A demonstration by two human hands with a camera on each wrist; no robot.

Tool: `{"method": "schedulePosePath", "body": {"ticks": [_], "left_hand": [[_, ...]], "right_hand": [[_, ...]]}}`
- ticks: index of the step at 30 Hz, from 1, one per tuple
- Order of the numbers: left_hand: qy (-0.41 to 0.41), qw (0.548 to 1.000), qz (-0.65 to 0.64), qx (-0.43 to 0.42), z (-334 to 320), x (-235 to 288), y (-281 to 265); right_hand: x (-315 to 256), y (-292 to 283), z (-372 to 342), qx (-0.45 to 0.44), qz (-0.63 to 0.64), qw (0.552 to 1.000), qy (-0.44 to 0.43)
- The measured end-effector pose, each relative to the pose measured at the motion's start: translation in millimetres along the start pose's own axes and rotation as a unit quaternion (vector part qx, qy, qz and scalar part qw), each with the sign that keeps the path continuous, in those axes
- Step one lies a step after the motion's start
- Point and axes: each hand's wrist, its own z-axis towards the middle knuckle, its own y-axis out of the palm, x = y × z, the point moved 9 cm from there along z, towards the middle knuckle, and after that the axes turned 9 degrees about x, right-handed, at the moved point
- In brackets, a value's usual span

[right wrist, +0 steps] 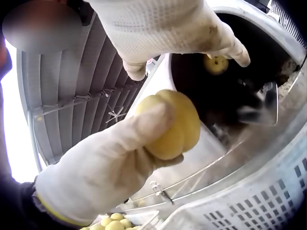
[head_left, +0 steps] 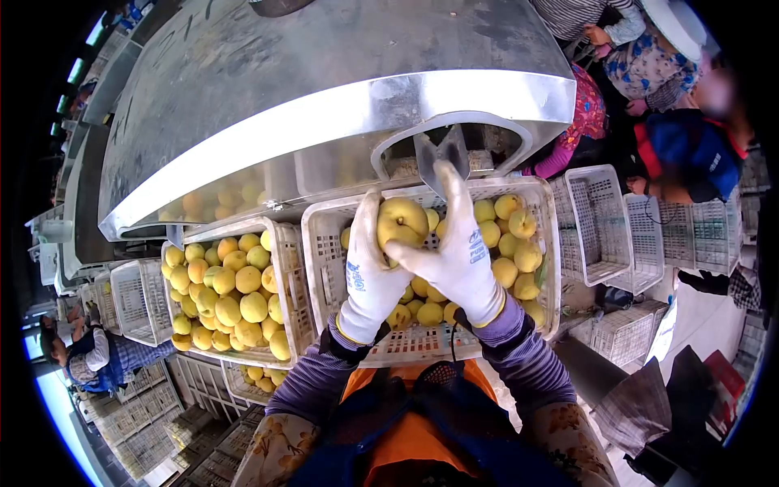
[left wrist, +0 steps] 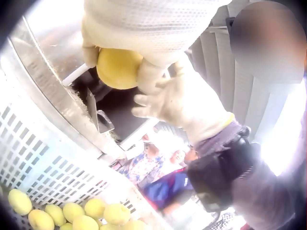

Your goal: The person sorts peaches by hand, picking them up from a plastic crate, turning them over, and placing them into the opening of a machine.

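Observation:
In the head view my gloved left hand (head_left: 369, 272) holds a large yellow peach (head_left: 401, 221) above a white crate (head_left: 310, 243) of peaches. Its thumb lies across the peach's grooved side in the right wrist view. My gloved right hand (head_left: 462, 260) is beside it, fingers extended towards the upright metal blade (head_left: 442, 154) at the machine's opening, thumb pointing at the peach. The left wrist view shows the right hand (left wrist: 182, 103) with loosely bent fingers. Another yellow fruit (right wrist: 216, 64) appears just under its fingers in the right wrist view, partly hidden by them.
A steel machine top (head_left: 341, 73) spans the far side. To the left stands another crate (head_left: 288, 276) full of peaches. Crates (head_left: 600, 219) without fruit stand at the right. Several people (head_left: 690, 154) are at the upper right, one (head_left: 97, 349) at the left.

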Motion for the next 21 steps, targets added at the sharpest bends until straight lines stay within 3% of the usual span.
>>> {"method": "schedulePosePath", "body": {"ticks": [1,3,4,7,10,14,16,18,19,20,21], "left_hand": [[0.032,0.999,-0.004,-0.008,-4,5,4],[0.135,0.990,0.042,0.005,-7,27,2],[0.088,0.996,-0.022,0.003,-12,22,-4],[-0.038,0.998,-0.054,0.005,-23,-21,-16],[-0.033,0.993,0.108,-0.030,-49,-52,-17],[-0.042,0.988,0.148,-0.015,-85,-93,-17],[-0.088,0.969,0.226,-0.036,-103,-136,-6],[-0.172,0.934,0.304,-0.078,-123,-181,7],[-0.224,0.910,0.327,-0.122,-121,-195,16],[-0.240,0.894,0.334,-0.179,-117,-205,30],[-0.260,0.874,0.337,-0.236,-115,-211,44]], "right_hand": [[-7,13,-19,-0.052,0.025,0.998,0.003],[-4,-3,-20,-0.002,0.035,0.999,0.031],[-2,-8,-16,0.037,0.030,0.998,0.028],[18,-15,20,0.144,-0.101,0.984,0.010],[74,12,46,0.179,-0.242,0.953,-0.042],[79,22,81,0.197,-0.289,0.936,-0.034],[59,22,107,0.148,-0.226,0.960,-0.079],[69,31,116,0.081,-0.326,0.940,-0.060],[66,21,109,0.034,-0.273,0.961,0.037],[33,-9,82,0.223,-0.244,0.934,-0.134],[21,-24,52,0.306,-0.124,0.928,-0.173]]}}
